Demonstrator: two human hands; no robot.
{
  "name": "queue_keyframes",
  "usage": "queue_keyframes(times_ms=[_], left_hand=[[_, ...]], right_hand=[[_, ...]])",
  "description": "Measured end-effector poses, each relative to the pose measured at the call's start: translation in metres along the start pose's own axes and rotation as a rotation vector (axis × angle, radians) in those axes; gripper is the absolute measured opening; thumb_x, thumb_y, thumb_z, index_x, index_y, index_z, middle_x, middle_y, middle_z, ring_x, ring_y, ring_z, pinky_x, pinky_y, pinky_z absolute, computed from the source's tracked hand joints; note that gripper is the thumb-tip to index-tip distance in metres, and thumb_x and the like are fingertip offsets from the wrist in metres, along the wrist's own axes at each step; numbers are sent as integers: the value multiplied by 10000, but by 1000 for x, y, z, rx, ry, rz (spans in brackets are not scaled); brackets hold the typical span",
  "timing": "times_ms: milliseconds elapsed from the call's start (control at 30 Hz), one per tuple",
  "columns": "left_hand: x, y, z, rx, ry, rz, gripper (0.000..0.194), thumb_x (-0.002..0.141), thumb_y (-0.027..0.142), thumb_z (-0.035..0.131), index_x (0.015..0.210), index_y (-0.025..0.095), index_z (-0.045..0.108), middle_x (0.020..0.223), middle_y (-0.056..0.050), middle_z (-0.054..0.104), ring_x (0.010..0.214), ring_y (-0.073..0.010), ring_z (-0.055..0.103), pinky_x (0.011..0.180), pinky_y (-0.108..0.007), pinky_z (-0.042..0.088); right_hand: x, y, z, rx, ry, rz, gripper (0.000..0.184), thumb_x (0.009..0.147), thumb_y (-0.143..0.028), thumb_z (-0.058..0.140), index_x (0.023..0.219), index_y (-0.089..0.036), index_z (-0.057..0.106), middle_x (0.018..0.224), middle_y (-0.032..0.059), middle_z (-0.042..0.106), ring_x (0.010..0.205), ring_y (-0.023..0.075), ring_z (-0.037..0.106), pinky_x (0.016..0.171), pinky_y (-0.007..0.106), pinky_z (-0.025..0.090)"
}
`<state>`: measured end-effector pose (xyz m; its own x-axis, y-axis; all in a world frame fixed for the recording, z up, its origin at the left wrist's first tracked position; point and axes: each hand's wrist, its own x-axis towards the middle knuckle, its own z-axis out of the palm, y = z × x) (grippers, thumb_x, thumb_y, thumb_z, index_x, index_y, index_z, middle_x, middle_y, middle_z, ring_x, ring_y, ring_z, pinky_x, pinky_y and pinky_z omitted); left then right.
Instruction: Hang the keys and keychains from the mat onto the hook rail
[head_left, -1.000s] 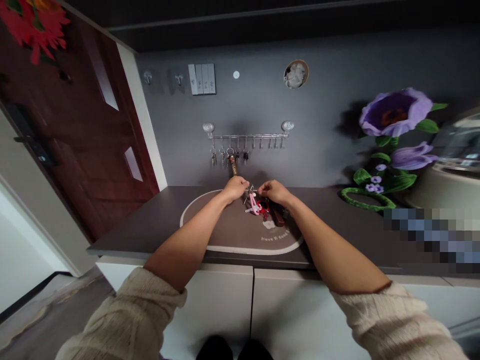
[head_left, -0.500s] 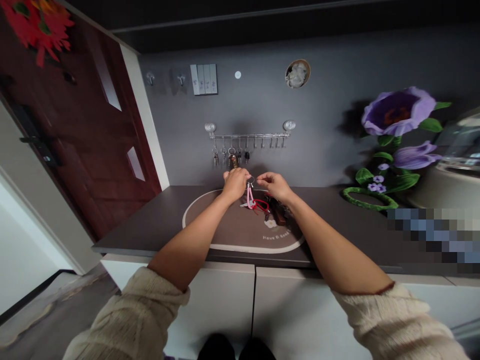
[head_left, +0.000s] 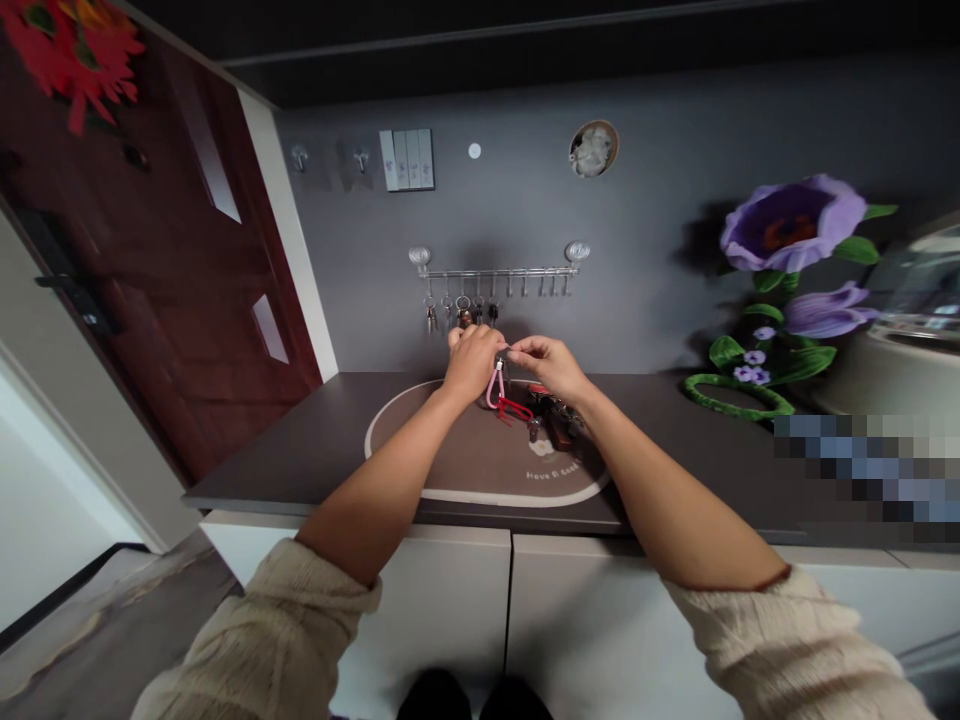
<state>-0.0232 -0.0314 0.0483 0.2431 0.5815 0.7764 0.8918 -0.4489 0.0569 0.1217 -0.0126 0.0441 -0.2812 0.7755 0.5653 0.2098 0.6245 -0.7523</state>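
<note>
The left hand [head_left: 474,362] and the right hand [head_left: 549,365] meet above the brown mat [head_left: 450,450], near its far edge. The left fingertips pinch the top of a pink loop keychain [head_left: 493,385], and the right thumb and forefinger pinch together at its metal ring, between the hands. A red cord [head_left: 514,408] trails right from the loop, towards a dark pile of keys [head_left: 559,425] on the mat's right half, partly hidden by the right forearm. The mat has a pale border and white lettering at its near right, and lies on a dark grey countertop [head_left: 292,440] above white cabinet doors [head_left: 427,600]. On the grey wall behind, a clear hook rail [head_left: 502,272] bears 5 hanging key sets [head_left: 430,315] on its left hooks. Higher up are a switch panel [head_left: 406,160], a white disc [head_left: 475,151] and a round stuffed hole [head_left: 594,149]. At far right stand purple artificial flowers [head_left: 791,225] with a green ring base [head_left: 739,398]. At left is a dark red door [head_left: 172,200] with a black handle [head_left: 56,282], beside a grey marbled floor [head_left: 112,610]
</note>
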Motion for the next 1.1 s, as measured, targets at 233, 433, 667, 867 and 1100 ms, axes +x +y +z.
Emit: queue_keyframes(times_ms=[233,433,667,867,1100], left_hand=[[1,2,-6,-22,36,7,233,836,264,320,820,202,544,861,-44,542,887,-183,423,810,-337,225],[3,4,-9,-14,91,5,232,835,266,324,806,202,545,850,-38,547,863,-175,432,803,-324,239],[5,2,-8,-113,137,-55,234,832,290,337,809,198,552,857,-33,561,870,-165,446,807,-306,260],[9,-4,-5,-285,143,-101,205,819,274,371,802,183,554,860,-30,580,848,-140,476,761,-266,314],[10,-9,-4,-433,196,-108,183,797,263,409,780,167,563,831,-35,582,818,-128,491,746,-249,349]], right_hand=[[1,-2,-1,-2,8,-3,300,619,-415,587,718,-132,562,624,-10,529,566,73,426,587,232,365],[2,-6,0,31,21,-36,274,635,-398,577,720,-140,535,638,-12,520,571,72,437,589,231,384],[4,-11,2,54,44,-60,253,656,-392,558,716,-154,495,637,-16,502,570,72,452,589,231,409],[10,-10,3,87,51,-39,256,656,-397,558,710,-156,489,635,-15,501,573,75,466,575,228,424],[16,-17,0,74,53,-21,260,655,-394,561,708,-147,502,637,-4,507,585,82,477,553,222,427]])
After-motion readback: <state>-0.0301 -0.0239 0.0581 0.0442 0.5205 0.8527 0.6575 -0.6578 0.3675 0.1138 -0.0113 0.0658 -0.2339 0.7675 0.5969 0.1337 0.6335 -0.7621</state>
